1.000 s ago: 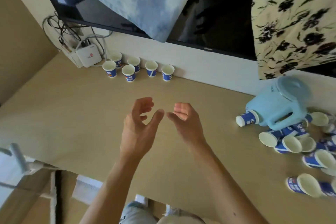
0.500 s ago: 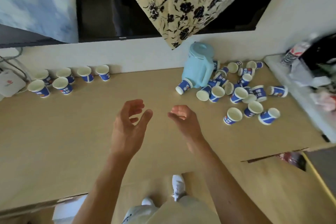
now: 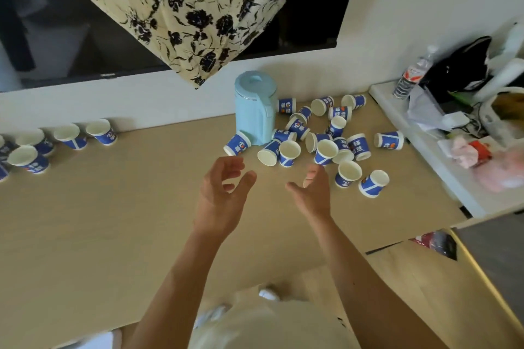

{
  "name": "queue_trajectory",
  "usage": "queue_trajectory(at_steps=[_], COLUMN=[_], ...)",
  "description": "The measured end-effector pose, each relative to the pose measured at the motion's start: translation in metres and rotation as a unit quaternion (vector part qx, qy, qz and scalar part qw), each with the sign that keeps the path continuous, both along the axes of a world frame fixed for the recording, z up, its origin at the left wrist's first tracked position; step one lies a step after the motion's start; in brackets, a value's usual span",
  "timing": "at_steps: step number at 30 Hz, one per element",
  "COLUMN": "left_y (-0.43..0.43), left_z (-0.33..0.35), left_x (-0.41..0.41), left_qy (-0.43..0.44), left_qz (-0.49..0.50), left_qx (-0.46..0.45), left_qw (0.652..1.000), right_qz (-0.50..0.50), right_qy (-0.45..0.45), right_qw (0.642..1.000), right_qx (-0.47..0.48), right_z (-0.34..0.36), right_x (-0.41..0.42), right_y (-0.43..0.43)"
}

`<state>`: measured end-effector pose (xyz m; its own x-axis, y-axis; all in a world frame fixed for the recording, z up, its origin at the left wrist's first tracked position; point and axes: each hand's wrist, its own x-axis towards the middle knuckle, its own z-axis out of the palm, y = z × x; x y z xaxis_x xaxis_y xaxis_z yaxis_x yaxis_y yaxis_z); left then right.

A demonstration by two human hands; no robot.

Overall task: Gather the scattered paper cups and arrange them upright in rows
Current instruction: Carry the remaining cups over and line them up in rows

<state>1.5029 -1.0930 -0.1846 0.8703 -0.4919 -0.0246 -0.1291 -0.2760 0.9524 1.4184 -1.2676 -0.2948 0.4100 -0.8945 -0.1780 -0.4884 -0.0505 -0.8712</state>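
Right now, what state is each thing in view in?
left hand, open, empty, above the table.
right hand, open, empty.
scattered paper cups, mostly on their sides, heaped together.
row cups, upright, at far left.
blue kettle, upright, lid on.
water bottle, upright, capped.

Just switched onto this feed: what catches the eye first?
The heap of toppled blue paper cups lies right of centre on the wooden table, crowding a pale blue kettle. The empty left hand and right hand hover open just short of it. Upright cups line the wall at far left.
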Motion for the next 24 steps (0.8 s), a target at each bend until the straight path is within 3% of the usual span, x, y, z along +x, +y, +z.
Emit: queue_trajectory(at_steps=[3,6,13,19,22,24], left_y=[-0.022,-0.034,-0.053,-0.069,-0.076,-0.080], left_z=[-0.007,-0.015,-0.031,-0.040,-0.045,-0.050], left_x=[-0.004,-0.006,-0.010,-0.014,-0.018,-0.021], left_qy=[0.005,0.011,0.019,0.025,0.021,0.008], left_qz=[0.016,0.032,0.045,0.033,0.010,-0.012], left_qx=[0.002,0.016,0.054,0.091,0.122,0.151], left_qw=[1.000,0.999,0.997,0.995,0.992,0.988], right_qz=[-0.029,0.011,0.111,0.102,0.119,0.181], right_qy=[0.106,0.190,0.258,0.213,0.115,0.054], right_qw=[0.992,0.979,0.958,0.967,0.985,0.982], right_qx=[-0.058,-0.072,-0.055,-0.091,-0.048,0.018], right_z=[-0.030,-0.056,-0.098,-0.100,-0.082,-0.061], right_x=[-0.013,-0.017,-0.013,-0.010,-0.005,0.000], right_y=[-0.038,-0.059,-0.072,-0.076,-0.083,-0.090])
